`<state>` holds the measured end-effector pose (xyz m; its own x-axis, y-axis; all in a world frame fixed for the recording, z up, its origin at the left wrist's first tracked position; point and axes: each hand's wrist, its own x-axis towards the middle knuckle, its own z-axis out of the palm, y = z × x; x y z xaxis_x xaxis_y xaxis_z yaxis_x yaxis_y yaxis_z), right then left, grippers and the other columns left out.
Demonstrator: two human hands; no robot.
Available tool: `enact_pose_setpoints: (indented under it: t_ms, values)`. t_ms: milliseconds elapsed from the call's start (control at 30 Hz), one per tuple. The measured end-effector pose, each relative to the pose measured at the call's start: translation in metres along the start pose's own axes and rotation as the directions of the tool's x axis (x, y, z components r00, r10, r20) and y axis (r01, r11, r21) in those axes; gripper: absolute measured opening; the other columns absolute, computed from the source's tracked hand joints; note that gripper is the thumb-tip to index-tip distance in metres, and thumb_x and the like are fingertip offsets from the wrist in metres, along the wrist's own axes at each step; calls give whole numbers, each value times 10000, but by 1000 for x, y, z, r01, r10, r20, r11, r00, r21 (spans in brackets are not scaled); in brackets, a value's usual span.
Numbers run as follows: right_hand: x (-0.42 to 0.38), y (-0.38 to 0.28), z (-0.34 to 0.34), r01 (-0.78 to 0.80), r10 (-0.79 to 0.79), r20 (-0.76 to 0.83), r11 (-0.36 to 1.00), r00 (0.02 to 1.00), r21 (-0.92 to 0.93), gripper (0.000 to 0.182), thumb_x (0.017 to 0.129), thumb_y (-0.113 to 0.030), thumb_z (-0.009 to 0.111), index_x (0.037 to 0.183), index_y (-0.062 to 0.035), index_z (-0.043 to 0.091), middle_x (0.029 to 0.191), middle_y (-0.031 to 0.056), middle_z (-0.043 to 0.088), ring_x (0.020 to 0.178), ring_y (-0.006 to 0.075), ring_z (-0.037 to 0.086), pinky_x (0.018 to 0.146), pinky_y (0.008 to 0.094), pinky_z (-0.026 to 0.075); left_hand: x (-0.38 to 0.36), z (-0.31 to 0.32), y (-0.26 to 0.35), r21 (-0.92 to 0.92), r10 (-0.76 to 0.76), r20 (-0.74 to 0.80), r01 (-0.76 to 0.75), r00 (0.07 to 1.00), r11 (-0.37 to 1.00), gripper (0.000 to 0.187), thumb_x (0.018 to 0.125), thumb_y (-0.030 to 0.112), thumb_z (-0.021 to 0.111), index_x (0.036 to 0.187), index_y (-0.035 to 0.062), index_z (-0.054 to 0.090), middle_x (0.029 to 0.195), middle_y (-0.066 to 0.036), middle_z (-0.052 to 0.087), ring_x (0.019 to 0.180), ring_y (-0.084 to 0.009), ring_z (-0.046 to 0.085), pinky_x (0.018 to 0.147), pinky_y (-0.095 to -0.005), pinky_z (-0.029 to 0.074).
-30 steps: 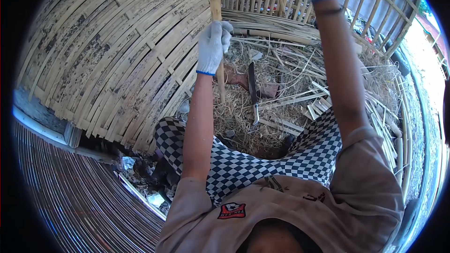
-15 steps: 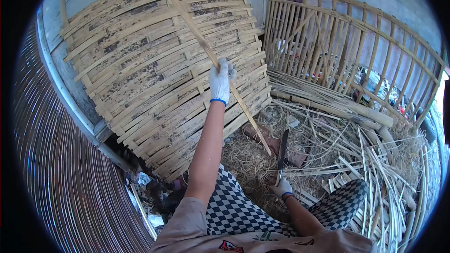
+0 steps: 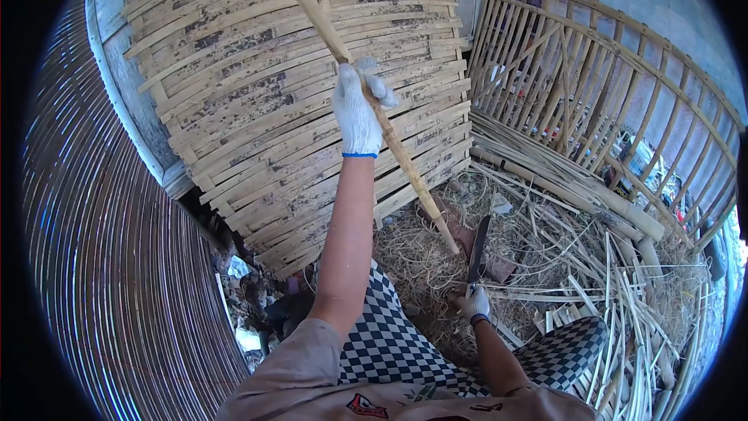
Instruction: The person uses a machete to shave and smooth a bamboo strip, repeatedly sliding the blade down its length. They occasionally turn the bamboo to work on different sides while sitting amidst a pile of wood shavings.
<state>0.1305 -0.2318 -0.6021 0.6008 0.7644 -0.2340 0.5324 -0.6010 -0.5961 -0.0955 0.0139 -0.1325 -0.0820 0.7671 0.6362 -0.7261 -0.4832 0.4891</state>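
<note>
My left hand (image 3: 360,113), in a white knit glove with a blue cuff, is wrapped round a long bamboo strip (image 3: 403,157). The strip slants from the top of the view down to the ground litter, its lower tip close to the knife blade. Low and to the right, my right hand (image 3: 472,304), also gloved, grips the handle of a machete (image 3: 479,248). Its dark blade points up and away from me, apart from the strip. Some of the right fingers are hidden behind the handle.
A woven bamboo panel (image 3: 257,101) leans against the wall ahead. At the right stands a slatted bamboo rack (image 3: 600,70), with bamboo poles (image 3: 576,183) before it. Shavings (image 3: 413,265) and loose split strips (image 3: 623,312) cover the ground. A ribbed curved screen (image 3: 109,249) is at the left.
The bamboo strip has turned, now showing a broader, rounder side. My left hand has shifted slightly, its fingers looser round it. The view has swung a little left; the machete stays low.
</note>
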Motion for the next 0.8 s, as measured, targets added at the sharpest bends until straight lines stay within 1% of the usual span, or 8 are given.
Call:
enact_pose_setpoints:
  t_ms: [33,100,200,233,367,600,733,800]
  values:
    - [4,4,4,23,-27,-88,998,996,-52,542,743,-356,818,1115,-18,615,1027,203,730,895,361,722,769,445,568,-2,3,7,-4,-11,-9,11,1000,1000,558,1037,581,515,1075,35,621,650,-14,523,564,-151,517,521,-330,511]
    - [39,31,20,5,-6,2,945,1000,326,437,781,-321,816,1067,-46,633,911,125,712,732,268,685,639,397,545,-8,7,18,-105,-67,36,71,997,992,567,1053,609,435,1028,68,601,647,-14,480,571,-160,455,551,-335,433]
    - [42,18,-2,-226,128,186,587,974,778,279,862,-286,806,1007,-99,658,724,-24,592,522,111,530,461,301,440,-11,11,27,-170,-107,98,123,989,978,646,1030,703,350,847,116,547,628,-15,421,575,-182,370,576,-354,348]
    - [47,20,-8,-155,3,185,563,983,812,276,906,-343,784,1006,-122,651,701,-48,534,521,113,512,460,293,422,-14,13,28,-177,-95,115,115,989,977,673,1020,725,335,794,121,528,624,-15,412,576,-183,358,577,-357,341]
    - [15,-22,-56,-294,115,272,459,955,838,300,943,-397,731,1007,-140,591,679,-13,560,506,110,523,434,283,390,-13,5,15,-169,-42,230,82,972,982,792,944,846,264,600,146,401,577,-11,347,549,-174,298,551,-346,294]
    - [-13,-68,-81,283,-106,-263,405,959,869,218,982,-243,707,1014,-93,552,587,10,535,416,125,514,376,282,408,-16,-10,-28,-182,-178,319,244,931,952,898,782,998,232,514,149,354,510,-7,364,476,-158,281,485,-330,222]
    - [-22,-72,-113,-5,-86,63,547,994,837,225,977,-256,705,934,-76,578,614,19,563,416,154,535,382,294,429,-18,4,-24,-79,-106,210,125,972,989,915,791,978,314,614,97,487,527,-17,431,529,-171,384,546,-329,310]
    - [-24,-66,-109,88,-86,-43,620,995,779,192,942,-215,715,950,-68,591,631,13,569,454,129,542,410,288,436,-13,2,-15,-56,-4,156,13,988,998,752,937,787,444,811,58,578,622,-46,517,603,-192,484,637,-354,424]
